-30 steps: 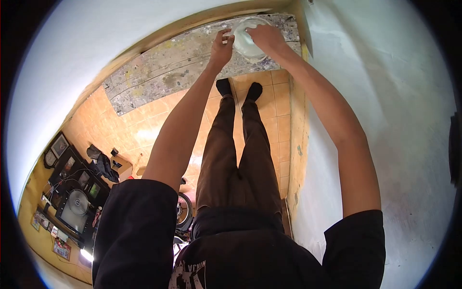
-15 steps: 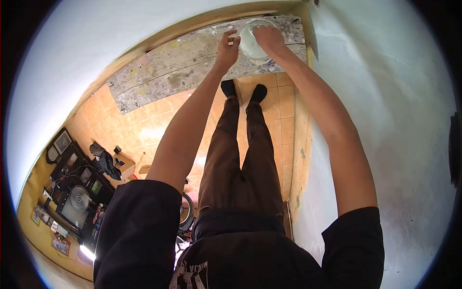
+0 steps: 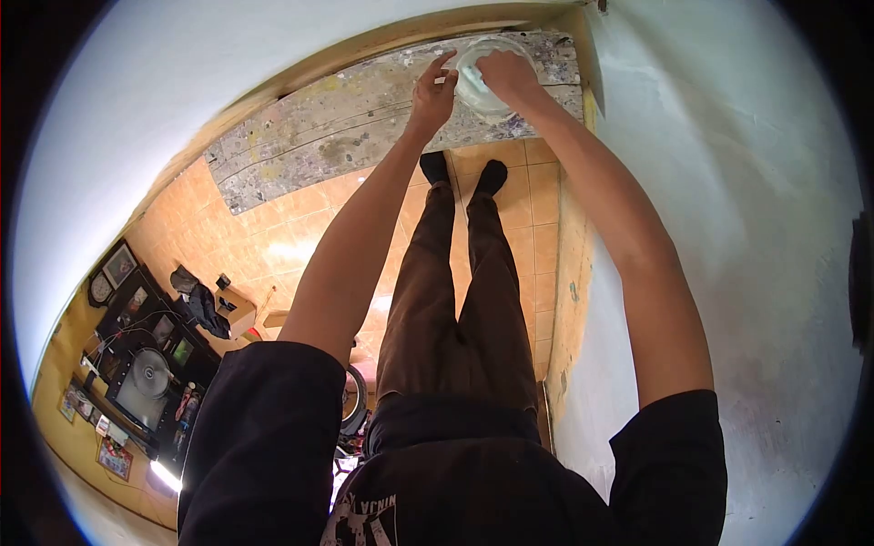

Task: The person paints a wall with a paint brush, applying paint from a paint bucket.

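A round, translucent tub (image 3: 472,95) with whitish contents stands at the right end of a paint-spattered wooden plank (image 3: 314,123). Over its mouth, my right hand (image 3: 510,76) has its fingers curled down inside the rim; what they grip is hidden beneath them. Just left of the tub, my left hand (image 3: 434,96) holds nothing, thumb and fingers apart and fingertips close to the rim.
My feet (image 3: 462,173) in black socks show below the plank, over orange floor tiles (image 3: 510,205). A whitish wall (image 3: 728,227) rises close on the right. Far lower left are a fan (image 3: 150,375) and a dark cabinet (image 3: 118,318).
My right fingers have shifted slightly within the tub. My left hand has moved a little, its fingers spreading a bit wider beside the rim.
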Tool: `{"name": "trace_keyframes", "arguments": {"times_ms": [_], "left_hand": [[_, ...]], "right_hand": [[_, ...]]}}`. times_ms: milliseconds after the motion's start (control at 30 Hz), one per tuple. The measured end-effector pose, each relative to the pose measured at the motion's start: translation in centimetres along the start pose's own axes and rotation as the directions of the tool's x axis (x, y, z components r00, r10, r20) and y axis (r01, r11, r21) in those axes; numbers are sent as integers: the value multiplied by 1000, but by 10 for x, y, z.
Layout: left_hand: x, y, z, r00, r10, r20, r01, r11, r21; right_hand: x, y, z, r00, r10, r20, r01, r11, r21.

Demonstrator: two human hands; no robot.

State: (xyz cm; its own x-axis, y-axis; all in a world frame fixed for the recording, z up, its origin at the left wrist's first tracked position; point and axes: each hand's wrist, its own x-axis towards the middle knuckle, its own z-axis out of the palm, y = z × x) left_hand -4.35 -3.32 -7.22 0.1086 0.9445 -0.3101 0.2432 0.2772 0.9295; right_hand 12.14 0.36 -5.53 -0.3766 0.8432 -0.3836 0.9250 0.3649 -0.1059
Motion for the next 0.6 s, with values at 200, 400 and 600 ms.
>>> {"name": "trace_keyframes", "arguments": {"times_ms": [200,400,600], "left_hand": [[-2,5,0,999,-16,-30,18,999,50],[0,-1,-2,998,-55,-6,55,998,43],[-2,4,-1,998,-60,-10,60,998,-36]], "right_hand": [[0,3,3,1000,28,3,-28,1000,8],[-3,7,-7,997,68,-29,-68,998,-3],[-2,13,-4,996,-46,-74,45,999,-26]]}}
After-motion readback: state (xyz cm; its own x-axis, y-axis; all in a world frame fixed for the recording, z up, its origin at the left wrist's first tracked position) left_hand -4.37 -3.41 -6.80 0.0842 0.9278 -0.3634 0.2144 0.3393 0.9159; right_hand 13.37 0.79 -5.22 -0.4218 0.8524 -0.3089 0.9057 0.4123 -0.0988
